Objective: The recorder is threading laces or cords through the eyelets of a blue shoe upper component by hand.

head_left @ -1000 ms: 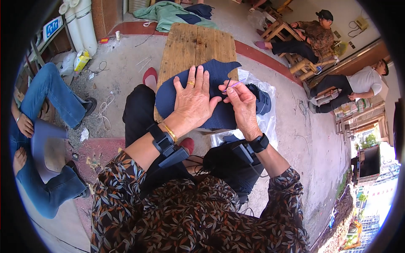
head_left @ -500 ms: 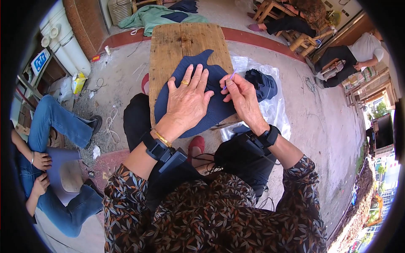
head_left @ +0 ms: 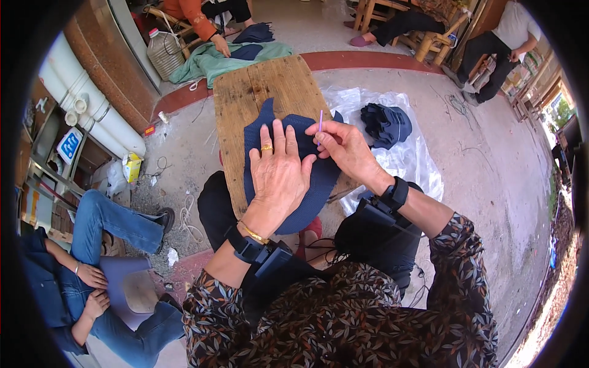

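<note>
A dark navy piece of fabric (head_left: pixel 320 179), cut with curved edges and a narrow pointed tip, lies on a wooden board (head_left: pixel 283 76) in front of me. My left hand (head_left: pixel 277 178) rests flat on it, fingers spread and pressing it down. Between thumb and fingertips, my right hand (head_left: pixel 343 150) pinches a thin purple stick (head_left: pixel 320 124), much like a pen refill. The stick stands nearly upright by the fabric's upper right part. Its lower end is hidden by my fingers.
Right of the board, stacked navy fabric pieces (head_left: pixel 386 124) sit on clear plastic sheeting (head_left: pixel 418 161). A seated person in jeans (head_left: pixel 116 224) is close on my left. Beyond the board, an orange-sleeved person (head_left: pixel 195 19) reaches to a green cloth (head_left: pixel 205 63). Others sit at far right.
The view has shifted, and the fabric's tip now leans differently. The purple stick has gone from slanted to nearly upright, still in my right hand. An orange-sleeved person has come into view.
</note>
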The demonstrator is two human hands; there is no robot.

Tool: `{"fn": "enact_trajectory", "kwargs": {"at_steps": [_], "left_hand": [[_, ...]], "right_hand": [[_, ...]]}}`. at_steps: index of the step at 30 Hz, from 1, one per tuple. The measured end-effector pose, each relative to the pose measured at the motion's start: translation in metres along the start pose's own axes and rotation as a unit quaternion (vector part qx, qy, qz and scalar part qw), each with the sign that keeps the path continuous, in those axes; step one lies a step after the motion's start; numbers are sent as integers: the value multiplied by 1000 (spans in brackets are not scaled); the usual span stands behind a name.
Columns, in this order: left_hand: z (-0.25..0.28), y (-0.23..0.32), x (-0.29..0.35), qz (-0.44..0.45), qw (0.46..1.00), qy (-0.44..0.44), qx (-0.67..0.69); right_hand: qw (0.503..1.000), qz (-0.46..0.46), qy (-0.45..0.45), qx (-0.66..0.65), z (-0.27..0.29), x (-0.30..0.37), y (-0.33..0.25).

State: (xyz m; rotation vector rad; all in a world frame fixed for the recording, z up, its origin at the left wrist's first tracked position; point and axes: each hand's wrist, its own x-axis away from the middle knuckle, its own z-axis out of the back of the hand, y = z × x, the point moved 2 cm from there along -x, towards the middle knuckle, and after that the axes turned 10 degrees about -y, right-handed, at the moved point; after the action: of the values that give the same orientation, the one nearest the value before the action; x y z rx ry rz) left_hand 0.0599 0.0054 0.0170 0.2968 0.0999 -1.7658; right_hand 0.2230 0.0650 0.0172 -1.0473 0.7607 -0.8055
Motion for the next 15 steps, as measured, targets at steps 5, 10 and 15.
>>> {"fn": "enact_trajectory", "kwargs": {"at_steps": [5,10,15], "left_hand": [[-14,-8,-3,-112,992,2,51],[-8,2,-10,-77,996,-20,36],[-17,-1,-9,-93,993,3,74]], "right_hand": [[999,-1,48,3,6,-1,2],[979,68,120,153,1,10,-13],[957,74,108,258,4,5,-17]]}}
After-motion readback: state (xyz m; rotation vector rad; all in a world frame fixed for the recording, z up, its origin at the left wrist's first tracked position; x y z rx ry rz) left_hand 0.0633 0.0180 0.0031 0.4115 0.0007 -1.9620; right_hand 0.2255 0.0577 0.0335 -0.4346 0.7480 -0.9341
